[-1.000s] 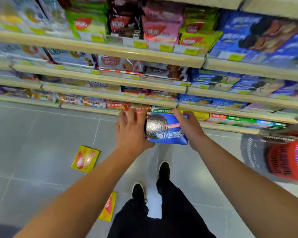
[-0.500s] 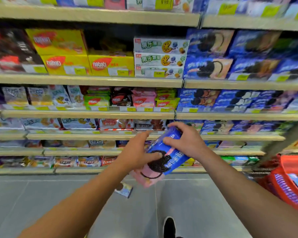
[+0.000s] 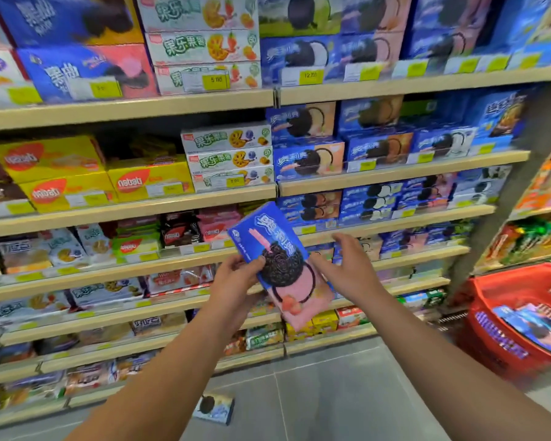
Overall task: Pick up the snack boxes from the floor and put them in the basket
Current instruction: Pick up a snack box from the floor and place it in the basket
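Now the left hand (image 3: 236,276) pinches the blue-and-pink cookie box (image 3: 280,265) at the center, while the right hand (image 3: 350,268), fingers spread, touches its side. Next, I think, it must travel toward four o'clock into the red basket (image 3: 503,281).

Left hand (image 3: 236,281) grips blue-and-pink cookie box (image 3: 280,265), held tilted before stocked shelves (image 3: 124,214); right hand (image 3: 350,268) at its right edge, fingers relaxed; red basket (image 3: 490,288) at right holds blue boxes; another box (image 3: 213,407) on floor (image 3: 331,393).
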`<state>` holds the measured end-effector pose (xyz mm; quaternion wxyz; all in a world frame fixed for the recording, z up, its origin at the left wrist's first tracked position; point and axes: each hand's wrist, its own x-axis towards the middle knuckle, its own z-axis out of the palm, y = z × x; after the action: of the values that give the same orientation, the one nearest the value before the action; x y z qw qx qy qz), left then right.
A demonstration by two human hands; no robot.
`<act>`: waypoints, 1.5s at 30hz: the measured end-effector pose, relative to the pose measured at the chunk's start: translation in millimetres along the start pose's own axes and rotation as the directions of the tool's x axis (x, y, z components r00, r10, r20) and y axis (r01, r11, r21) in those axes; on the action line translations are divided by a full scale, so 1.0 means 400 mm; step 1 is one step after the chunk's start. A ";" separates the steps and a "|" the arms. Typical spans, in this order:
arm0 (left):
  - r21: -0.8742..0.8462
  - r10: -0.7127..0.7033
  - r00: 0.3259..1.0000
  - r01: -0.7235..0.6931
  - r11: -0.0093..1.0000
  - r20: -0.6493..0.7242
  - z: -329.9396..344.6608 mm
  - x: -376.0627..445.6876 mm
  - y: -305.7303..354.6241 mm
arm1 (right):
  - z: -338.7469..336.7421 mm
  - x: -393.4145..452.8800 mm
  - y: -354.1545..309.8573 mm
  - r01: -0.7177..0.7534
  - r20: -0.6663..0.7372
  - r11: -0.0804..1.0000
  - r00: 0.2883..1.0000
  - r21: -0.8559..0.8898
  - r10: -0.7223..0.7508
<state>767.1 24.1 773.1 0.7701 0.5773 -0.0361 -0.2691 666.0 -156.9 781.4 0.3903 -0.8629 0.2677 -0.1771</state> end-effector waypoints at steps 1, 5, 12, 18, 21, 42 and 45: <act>-0.065 -0.025 1.000 0.025 0.998 0.009 0.028 0.006 -0.002 | -0.014 0.001 0.024 -0.035 -0.039 0.999 0.999 0.016 0.035; -0.231 -0.067 0.996 0.080 0.970 0.063 0.177 0.013 -0.033 | -0.084 0.018 0.124 -0.341 0.089 0.786 0.934 0.515 0.347; -0.130 -0.108 0.985 0.125 0.984 0.135 0.444 0.008 -0.146 | -0.331 0.046 0.270 -0.215 -0.050 0.569 0.910 0.794 0.413; 0.114 0.071 0.997 -0.074 0.991 0.029 0.665 0.013 -0.192 | -0.621 0.012 0.472 -0.054 -0.221 0.824 0.952 0.564 0.213; 0.297 0.090 0.975 -0.148 0.943 0.202 0.825 0.001 -0.245 | -0.732 -0.013 0.566 -0.045 -0.254 0.858 0.946 0.511 0.201; 0.445 -0.077 0.870 -0.171 0.879 0.486 1.601 0.281 -0.560 | -1.215 0.167 0.985 -0.321 -0.334 0.710 0.713 0.626 0.616; 0.445 -0.095 0.853 -0.170 0.879 0.513 1.690 0.350 -0.589 | -1.264 0.233 1.045 -0.332 -0.390 0.731 0.676 0.596 0.625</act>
<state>550.9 -672.0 747.0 0.5712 0.6525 -0.3194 -0.3821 344.5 -736.5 789.0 0.5255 -0.5391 0.5425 -0.3728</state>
